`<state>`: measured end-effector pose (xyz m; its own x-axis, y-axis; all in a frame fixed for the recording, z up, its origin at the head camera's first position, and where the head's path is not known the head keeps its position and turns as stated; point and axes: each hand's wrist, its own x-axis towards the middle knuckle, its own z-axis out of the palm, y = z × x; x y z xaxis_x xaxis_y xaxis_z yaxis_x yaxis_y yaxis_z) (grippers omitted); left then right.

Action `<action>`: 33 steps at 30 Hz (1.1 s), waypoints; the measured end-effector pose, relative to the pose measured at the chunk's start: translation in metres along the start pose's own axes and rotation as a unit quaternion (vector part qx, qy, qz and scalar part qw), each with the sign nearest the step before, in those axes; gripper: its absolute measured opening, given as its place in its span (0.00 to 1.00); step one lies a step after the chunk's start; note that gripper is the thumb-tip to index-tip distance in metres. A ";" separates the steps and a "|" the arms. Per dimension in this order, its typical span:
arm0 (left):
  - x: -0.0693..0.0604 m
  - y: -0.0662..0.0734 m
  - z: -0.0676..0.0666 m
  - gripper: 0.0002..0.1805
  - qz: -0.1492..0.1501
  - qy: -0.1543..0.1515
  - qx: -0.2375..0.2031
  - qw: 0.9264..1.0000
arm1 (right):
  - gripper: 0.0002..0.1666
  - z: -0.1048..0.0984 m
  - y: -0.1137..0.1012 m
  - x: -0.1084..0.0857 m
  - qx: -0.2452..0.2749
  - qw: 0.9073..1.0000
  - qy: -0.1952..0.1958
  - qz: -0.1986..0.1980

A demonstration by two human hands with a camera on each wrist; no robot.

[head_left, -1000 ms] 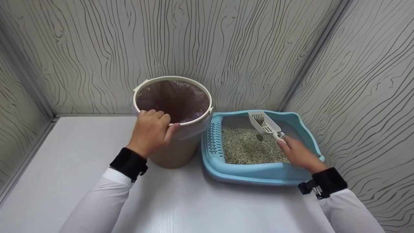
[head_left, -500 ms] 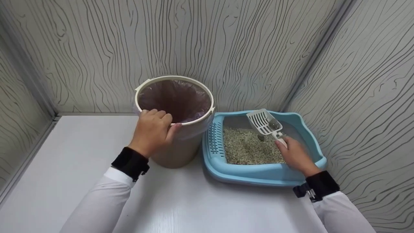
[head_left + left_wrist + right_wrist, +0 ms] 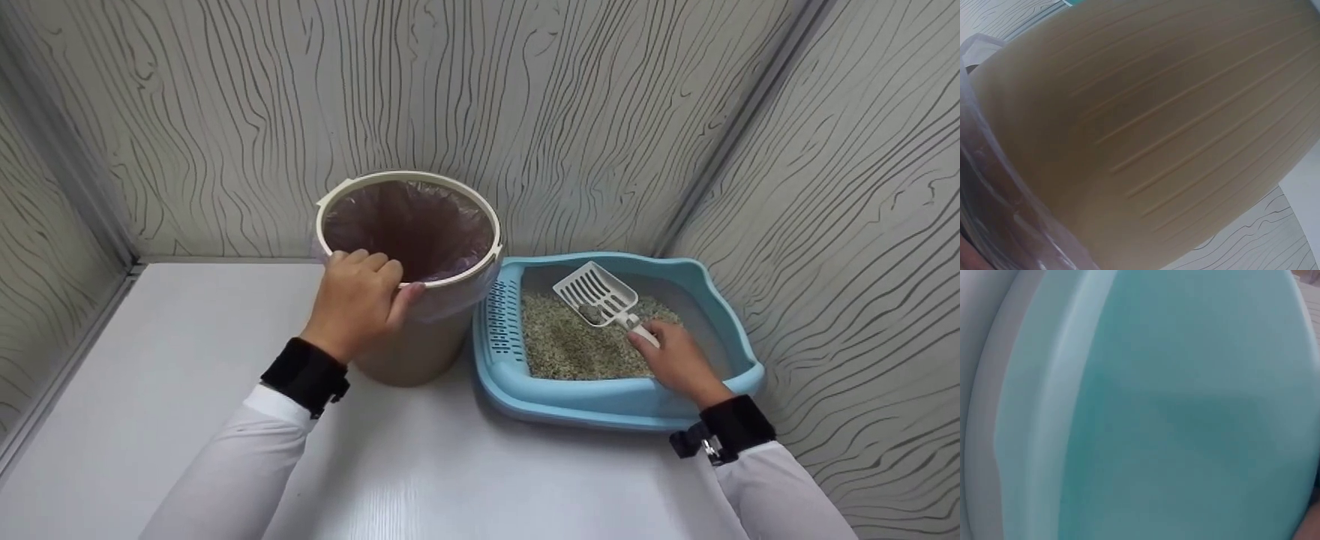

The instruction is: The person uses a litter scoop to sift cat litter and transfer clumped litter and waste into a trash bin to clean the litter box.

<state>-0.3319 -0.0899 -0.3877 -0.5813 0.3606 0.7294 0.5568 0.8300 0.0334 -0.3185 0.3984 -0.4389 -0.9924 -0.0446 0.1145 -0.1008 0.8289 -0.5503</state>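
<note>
In the head view my left hand (image 3: 358, 300) grips the near rim of a brown trash can (image 3: 409, 356), fingers over the edge and thumb outside. A thin translucent bag (image 3: 450, 225) lines the can; the left wrist view shows its ribbed wall (image 3: 1185, 112). My right hand (image 3: 679, 360) holds a white slotted litter scoop (image 3: 600, 289) by its handle. A greyish clump (image 3: 591, 312) lies in the scoop at its near side. The scoop is above the litter (image 3: 577, 349) in a light blue litter box (image 3: 585, 397); whether it touches the litter I cannot tell.
The can and litter box stand side by side on a white tabletop (image 3: 187, 360). Wood-patterned panels (image 3: 480, 90) rise behind and at both sides. In the right wrist view the box's blue outer wall (image 3: 1185, 410) fills most of the picture.
My right hand has moved slightly left and toward me. The scoop has turned and tilted, and the clump has shifted inside it. My left hand keeps its hold on the rim.
</note>
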 end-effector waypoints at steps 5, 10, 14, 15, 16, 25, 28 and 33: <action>0.001 -0.001 0.001 0.27 0.002 0.005 0.002 1.000 | 0.20 -0.002 0.002 0.002 0.053 0.998 -0.032 0.024; 0.001 0.000 0.002 0.25 0.005 0.011 0.001 1.000 | 0.23 -0.002 0.003 -0.001 0.051 0.997 -0.049 0.035; 0.002 0.002 0.003 0.24 0.006 0.009 0.002 1.000 | 0.25 -0.002 0.004 -0.003 0.046 0.996 -0.046 0.054; 0.002 0.002 0.003 0.24 0.006 0.009 0.002 1.000 | 0.26 -0.002 0.005 -0.003 0.046 0.996 -0.043 0.055; 0.002 0.002 0.003 0.24 0.006 0.010 0.001 1.000 | 0.26 -0.002 0.005 -0.003 0.046 0.996 -0.039 0.058; 0.001 0.001 0.004 0.25 0.006 0.013 -0.003 1.000 | 0.23 -0.003 0.003 -0.005 0.050 0.997 -0.026 0.053; 0.000 0.000 0.004 0.25 0.004 0.013 -0.001 1.000 | 0.22 -0.001 0.002 -0.003 0.055 0.997 -0.022 0.052; 0.000 -0.001 0.004 0.25 0.001 0.014 0.002 1.000 | 0.22 0.001 0.003 -0.001 0.052 0.998 -0.022 0.042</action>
<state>-0.3347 -0.0896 -0.3904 -0.5632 0.3501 0.7485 0.5559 0.8307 0.0298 -0.3182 0.4002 -0.4410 -0.9996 -0.0037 0.0284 -0.0210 0.7690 -0.6389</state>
